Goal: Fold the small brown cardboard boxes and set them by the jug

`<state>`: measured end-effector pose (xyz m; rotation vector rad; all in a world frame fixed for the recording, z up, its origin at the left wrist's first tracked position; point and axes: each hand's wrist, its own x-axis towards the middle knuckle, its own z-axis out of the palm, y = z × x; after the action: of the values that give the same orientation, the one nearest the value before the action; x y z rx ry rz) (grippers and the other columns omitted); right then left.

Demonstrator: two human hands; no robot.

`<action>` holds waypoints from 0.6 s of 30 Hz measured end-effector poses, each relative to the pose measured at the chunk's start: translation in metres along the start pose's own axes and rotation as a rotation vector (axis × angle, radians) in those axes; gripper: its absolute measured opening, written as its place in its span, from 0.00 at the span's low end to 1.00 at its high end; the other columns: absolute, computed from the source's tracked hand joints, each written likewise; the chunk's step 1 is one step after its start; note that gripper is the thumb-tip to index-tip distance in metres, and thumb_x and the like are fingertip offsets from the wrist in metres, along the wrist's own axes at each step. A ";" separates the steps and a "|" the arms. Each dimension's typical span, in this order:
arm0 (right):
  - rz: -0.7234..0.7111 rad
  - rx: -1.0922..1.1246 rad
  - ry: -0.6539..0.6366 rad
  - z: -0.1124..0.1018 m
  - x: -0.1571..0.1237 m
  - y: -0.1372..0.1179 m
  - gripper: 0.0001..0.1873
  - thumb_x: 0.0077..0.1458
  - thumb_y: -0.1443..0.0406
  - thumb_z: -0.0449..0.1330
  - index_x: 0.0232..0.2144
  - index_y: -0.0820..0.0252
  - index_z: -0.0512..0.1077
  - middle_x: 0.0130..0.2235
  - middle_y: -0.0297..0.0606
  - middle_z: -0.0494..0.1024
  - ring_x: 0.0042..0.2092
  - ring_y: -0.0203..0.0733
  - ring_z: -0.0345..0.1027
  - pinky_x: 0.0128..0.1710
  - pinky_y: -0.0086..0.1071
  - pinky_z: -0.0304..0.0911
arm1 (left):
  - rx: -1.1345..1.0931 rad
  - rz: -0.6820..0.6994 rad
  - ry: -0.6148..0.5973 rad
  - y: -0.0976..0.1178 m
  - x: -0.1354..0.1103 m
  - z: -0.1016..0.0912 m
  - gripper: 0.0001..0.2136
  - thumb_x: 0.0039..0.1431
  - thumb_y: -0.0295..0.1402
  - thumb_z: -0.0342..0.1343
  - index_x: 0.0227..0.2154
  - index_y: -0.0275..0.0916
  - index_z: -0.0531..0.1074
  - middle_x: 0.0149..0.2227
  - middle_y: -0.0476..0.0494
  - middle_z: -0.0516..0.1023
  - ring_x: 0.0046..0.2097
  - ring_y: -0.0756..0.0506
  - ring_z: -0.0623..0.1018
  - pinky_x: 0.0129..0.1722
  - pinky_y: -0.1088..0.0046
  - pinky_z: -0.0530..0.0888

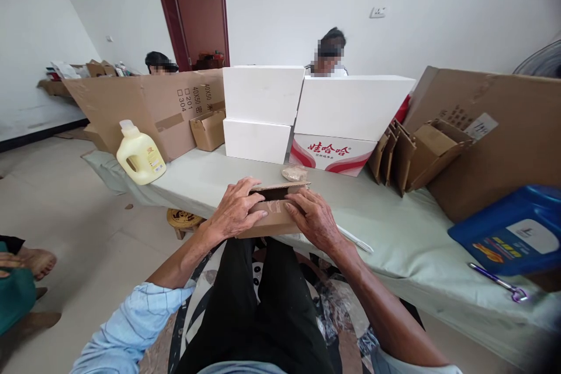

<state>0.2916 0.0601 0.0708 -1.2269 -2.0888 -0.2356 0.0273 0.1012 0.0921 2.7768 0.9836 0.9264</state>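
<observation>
A small brown cardboard box (272, 223) sits at the table's front edge, just above my knees. Its top is partly open, with a dark gap under a raised flap at the back. My left hand (238, 208) grips the box's left end, fingers over the top edge and thumb on the near panel. At the other end, my right hand (313, 216) holds it with fingertips at the opening. Right behind the box lies a roll of tape (294, 173). A thin white tool (356, 239), its kind unclear, rests beside my right wrist.
A yellow jug (141, 155) stands left on the green-covered table (199, 178). White boxes (263, 96) and a printed red-and-white carton (331, 153) line the back. Folded cardboard (397, 158), a blue jug (511, 231) and a purple pen (497, 280) are right. Two people sit beyond.
</observation>
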 end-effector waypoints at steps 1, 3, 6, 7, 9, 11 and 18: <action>-0.001 0.004 0.003 0.000 0.000 0.000 0.15 0.78 0.60 0.52 0.49 0.56 0.79 0.44 0.45 0.81 0.47 0.53 0.74 0.47 0.44 0.65 | -0.007 -0.004 -0.001 0.001 0.002 0.000 0.09 0.67 0.33 0.65 0.49 0.44 0.83 0.67 0.35 0.75 0.69 0.30 0.73 0.63 0.42 0.73; 0.005 0.007 0.002 0.000 0.001 -0.001 0.15 0.78 0.60 0.52 0.49 0.56 0.78 0.44 0.45 0.81 0.46 0.53 0.74 0.47 0.44 0.66 | -0.028 -0.017 0.011 0.003 0.005 0.001 0.07 0.68 0.32 0.64 0.46 0.44 0.84 0.65 0.37 0.77 0.68 0.30 0.74 0.64 0.41 0.72; 0.018 -0.001 -0.005 0.000 0.002 -0.003 0.15 0.78 0.60 0.52 0.49 0.56 0.79 0.44 0.45 0.80 0.46 0.53 0.74 0.47 0.44 0.67 | -0.055 -0.034 0.041 0.004 0.007 0.003 0.06 0.67 0.31 0.65 0.42 0.46 0.85 0.62 0.40 0.79 0.67 0.31 0.75 0.66 0.41 0.69; 0.020 -0.003 -0.001 0.001 0.002 -0.004 0.15 0.78 0.60 0.52 0.49 0.56 0.79 0.43 0.45 0.80 0.46 0.53 0.74 0.47 0.44 0.67 | -0.063 -0.042 0.049 0.005 0.008 0.004 0.06 0.67 0.30 0.65 0.41 0.46 0.86 0.62 0.41 0.80 0.66 0.31 0.75 0.66 0.41 0.69; 0.019 -0.004 0.006 0.002 0.002 -0.005 0.16 0.78 0.60 0.52 0.48 0.56 0.79 0.43 0.45 0.80 0.45 0.53 0.74 0.46 0.44 0.67 | -0.073 -0.063 0.071 0.005 0.008 0.006 0.06 0.67 0.30 0.65 0.41 0.48 0.86 0.60 0.42 0.81 0.65 0.32 0.76 0.66 0.41 0.68; 0.018 -0.003 0.012 0.003 0.003 -0.006 0.16 0.78 0.60 0.51 0.48 0.57 0.79 0.43 0.45 0.80 0.45 0.53 0.74 0.46 0.43 0.67 | -0.076 -0.085 0.101 0.005 0.009 0.008 0.07 0.68 0.31 0.64 0.41 0.48 0.86 0.59 0.43 0.82 0.64 0.33 0.77 0.66 0.40 0.67; 0.033 0.027 0.027 0.005 0.004 -0.007 0.16 0.79 0.60 0.52 0.46 0.56 0.79 0.42 0.44 0.79 0.44 0.51 0.74 0.46 0.42 0.67 | -0.178 -0.091 0.199 0.000 0.014 0.015 0.06 0.62 0.26 0.68 0.30 0.45 0.84 0.53 0.44 0.85 0.58 0.35 0.82 0.62 0.42 0.72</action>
<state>0.2821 0.0614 0.0707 -1.2342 -2.0401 -0.2069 0.0442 0.1118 0.0876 2.5100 0.9889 1.2299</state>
